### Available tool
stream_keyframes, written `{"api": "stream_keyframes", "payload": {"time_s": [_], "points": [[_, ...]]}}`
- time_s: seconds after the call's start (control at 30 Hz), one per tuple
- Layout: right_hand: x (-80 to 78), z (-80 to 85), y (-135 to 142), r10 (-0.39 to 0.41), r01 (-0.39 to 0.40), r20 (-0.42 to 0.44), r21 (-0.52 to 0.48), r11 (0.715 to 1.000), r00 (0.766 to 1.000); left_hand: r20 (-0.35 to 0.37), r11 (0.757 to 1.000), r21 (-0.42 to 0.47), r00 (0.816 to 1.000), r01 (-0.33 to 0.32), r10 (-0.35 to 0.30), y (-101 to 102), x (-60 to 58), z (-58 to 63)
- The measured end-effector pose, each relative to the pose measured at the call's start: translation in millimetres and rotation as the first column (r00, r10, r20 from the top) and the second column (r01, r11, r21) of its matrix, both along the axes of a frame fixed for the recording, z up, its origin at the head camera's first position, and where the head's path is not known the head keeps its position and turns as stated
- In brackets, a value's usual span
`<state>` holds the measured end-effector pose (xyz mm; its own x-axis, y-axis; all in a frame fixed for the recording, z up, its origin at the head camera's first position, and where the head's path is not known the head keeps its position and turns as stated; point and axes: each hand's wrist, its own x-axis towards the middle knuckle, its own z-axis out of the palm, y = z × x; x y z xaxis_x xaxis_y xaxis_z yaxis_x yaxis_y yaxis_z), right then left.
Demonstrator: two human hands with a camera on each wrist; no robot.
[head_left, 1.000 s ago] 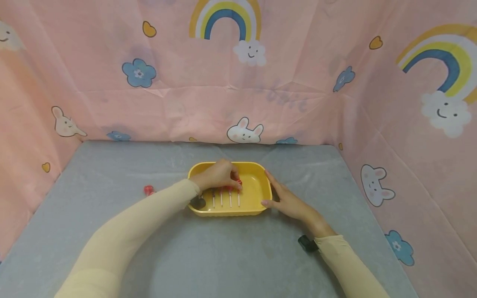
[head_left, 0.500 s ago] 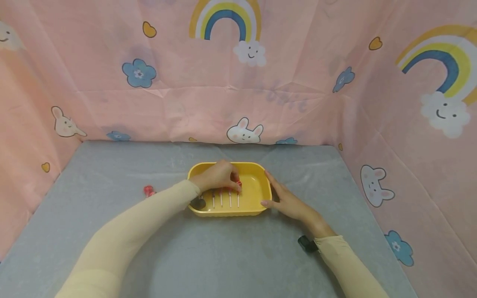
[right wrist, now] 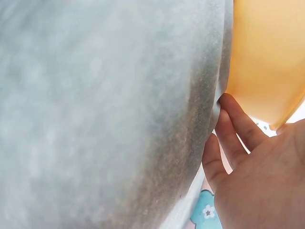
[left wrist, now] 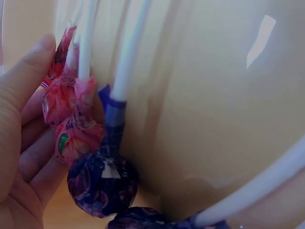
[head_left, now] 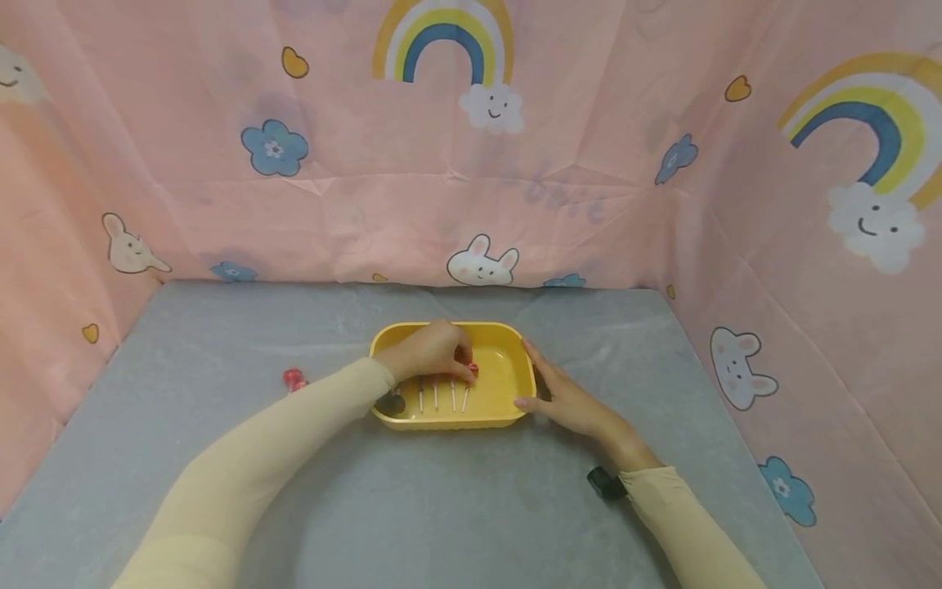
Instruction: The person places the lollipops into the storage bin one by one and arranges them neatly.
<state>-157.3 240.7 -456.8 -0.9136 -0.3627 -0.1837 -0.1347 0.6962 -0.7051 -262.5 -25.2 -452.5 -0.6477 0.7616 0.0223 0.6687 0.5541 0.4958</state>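
A yellow plastic basin (head_left: 508, 389) stands on the table. Inside it, several wrapped lollipops lie in a row with their white sticks toward the person. My left hand (head_left: 434, 350) reaches in from the left and pinches the rightmost red lollipop (head_left: 473, 370) by its head. In the left wrist view the thumb touches a red wrapper, beside pink lollipops (left wrist: 78, 140) and a dark purple lollipop (left wrist: 103, 183); the fingertips are partly hidden behind the candies. My right hand (head_left: 574, 402) holds the basin's right end, thumb at the front rim and fingers along the outer wall.
More red lollipops (head_left: 294, 379) lie on the grey tablecloth (head_left: 441, 507) left of the basin, partly covered by the left sleeve. A dark wrist device (head_left: 605, 483) sits at the right wrist. Pink patterned cloth (head_left: 353, 221) encloses the back and sides.
The rightmost lollipop's stick has swung from nearly straight to slanted, its lower end moving left. Its red head sits slightly lower beside the left fingers. The right hand has kept its place.
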Motion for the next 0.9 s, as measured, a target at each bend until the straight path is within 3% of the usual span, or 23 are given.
{"api": "stream_keyframes", "payload": {"time_s": [0.3, 0.5, 0.9], "points": [[-0.6, -2.5, 1.4, 0.002, -0.002, -0.010, -0.008, 1.000, 1.000, 0.013, 0.998, -0.002, 0.998, 0.057, -0.057, -1.8, 1.1, 3.0], [-0.6, -3.1, 1.7, 0.003, -0.004, -0.013, -0.012, 1.000, 1.000, 0.032, 0.999, 0.002, 0.999, 0.039, -0.039, -2.8, -0.8, 0.1], [-0.4, -3.1, 0.0, -0.007, 0.007, 0.002, -0.008, 1.000, 1.000, 0.004, 1.000, -0.001, 1.000, 0.031, -0.031, -3.2, 0.2, 1.9]]}}
